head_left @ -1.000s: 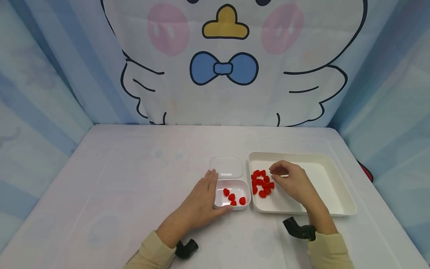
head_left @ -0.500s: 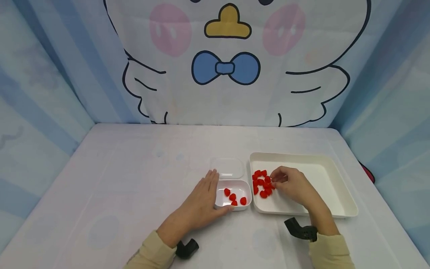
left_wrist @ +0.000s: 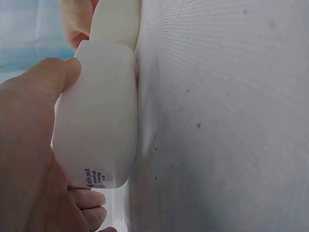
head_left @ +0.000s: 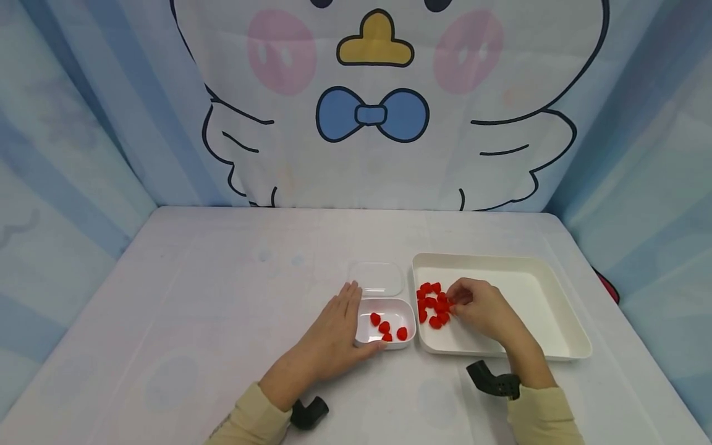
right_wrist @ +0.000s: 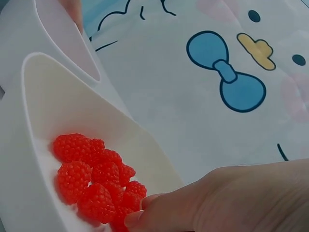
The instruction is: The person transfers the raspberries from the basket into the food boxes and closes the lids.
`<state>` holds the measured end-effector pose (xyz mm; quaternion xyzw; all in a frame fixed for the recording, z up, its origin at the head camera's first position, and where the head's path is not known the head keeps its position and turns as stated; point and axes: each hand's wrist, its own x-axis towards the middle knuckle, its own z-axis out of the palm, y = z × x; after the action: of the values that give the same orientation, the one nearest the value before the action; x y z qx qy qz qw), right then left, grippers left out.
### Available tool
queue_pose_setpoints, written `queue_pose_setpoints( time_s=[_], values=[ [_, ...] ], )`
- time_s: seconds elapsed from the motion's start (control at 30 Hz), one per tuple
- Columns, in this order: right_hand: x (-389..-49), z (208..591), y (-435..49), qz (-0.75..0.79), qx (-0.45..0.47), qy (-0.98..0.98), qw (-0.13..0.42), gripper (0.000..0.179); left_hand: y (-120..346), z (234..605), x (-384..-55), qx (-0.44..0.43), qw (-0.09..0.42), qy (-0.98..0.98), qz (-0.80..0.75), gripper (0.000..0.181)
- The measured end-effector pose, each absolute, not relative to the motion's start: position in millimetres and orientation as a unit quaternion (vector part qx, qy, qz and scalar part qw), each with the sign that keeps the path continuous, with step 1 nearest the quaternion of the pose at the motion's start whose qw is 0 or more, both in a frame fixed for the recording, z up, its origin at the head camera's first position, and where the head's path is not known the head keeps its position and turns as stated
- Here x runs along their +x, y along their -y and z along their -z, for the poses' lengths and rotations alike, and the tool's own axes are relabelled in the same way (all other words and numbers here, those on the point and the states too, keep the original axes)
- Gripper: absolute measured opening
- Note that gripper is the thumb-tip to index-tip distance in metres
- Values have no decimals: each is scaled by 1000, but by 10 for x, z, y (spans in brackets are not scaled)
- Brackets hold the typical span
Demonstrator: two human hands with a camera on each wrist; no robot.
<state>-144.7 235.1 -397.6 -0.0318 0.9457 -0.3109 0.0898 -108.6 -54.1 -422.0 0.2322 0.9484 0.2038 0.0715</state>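
My left hand (head_left: pixel 332 330) lies against the left side of a small white plastic box (head_left: pixel 361 339), fingers straight and the thumb along its near rim. Inside the box are several red raspberries (head_left: pixel 384 327). In the left wrist view, the thumb touches the top edge of the box (left_wrist: pixel 99 116), whose wall bears small printed text. Over the white tray (head_left: pixel 500 346), my right hand (head_left: pixel 486 309) pinches a raspberry at the right edge of a cluster of raspberries (head_left: pixel 431 303). From the right wrist, the fingertips partly hide that berry among the clustered raspberries (right_wrist: pixel 96 179).
A clear plastic lid (head_left: pixel 375 278) lies on the table just behind the box. The tray stands directly right of the box, its raised rim close to it. A patterned curtain (head_left: pixel 367 167) closes off the back of the white table (head_left: pixel 222 278).
My right hand has moved slightly down and closed its fingertips on a raspberry at the cluster's edge. The left hand and the box stay in place.
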Motion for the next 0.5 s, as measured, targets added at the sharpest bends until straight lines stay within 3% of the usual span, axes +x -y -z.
queue_pose_setpoints(
  time_s=[0.5],
  values=[
    [-1437, 3907, -2355, 306, -25, -948, 80, 15, 544, 4218, -1094, 232, 69, -950, -199, 104]
  ],
)
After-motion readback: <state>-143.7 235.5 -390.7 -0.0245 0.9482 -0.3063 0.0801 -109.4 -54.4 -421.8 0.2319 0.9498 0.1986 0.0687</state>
